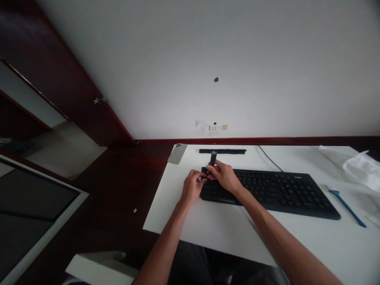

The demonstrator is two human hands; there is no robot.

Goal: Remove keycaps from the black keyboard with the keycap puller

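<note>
The right hand (224, 176) was closed in a pinch on a narrow dark piece (213, 159), which stood upright from its fingertips, just above the top edge of the keyboard's left half. The left hand (192, 186) curled beside it at the keyboard's left end, its fingers nearly meeting the right hand's; whether they gripped anything was hidden. The piece was small, smooth and hard-looking, so a slip of the pinch could have dropped it among the keys or sent it off the desk's edge, left of the keyboard. The keyboard (276, 192) was low, matte black plastic with rounded corners, its keys hidden at the left end beneath the hands, and pressing there might have shifted it on the smooth white desk (237, 241). Just beyond the keyboard lay a straight black strip (222, 151), ridged like a row of keys, where a stray elbow or sleeve could have nudged it. Farther left of the keyboard lay a silver phone (177, 153), back up. To its right were a thin blue pry tool (347, 208), a crumpled plastic bag (362, 170), and a thin dark cable (268, 158) running back from its top edge.
</note>
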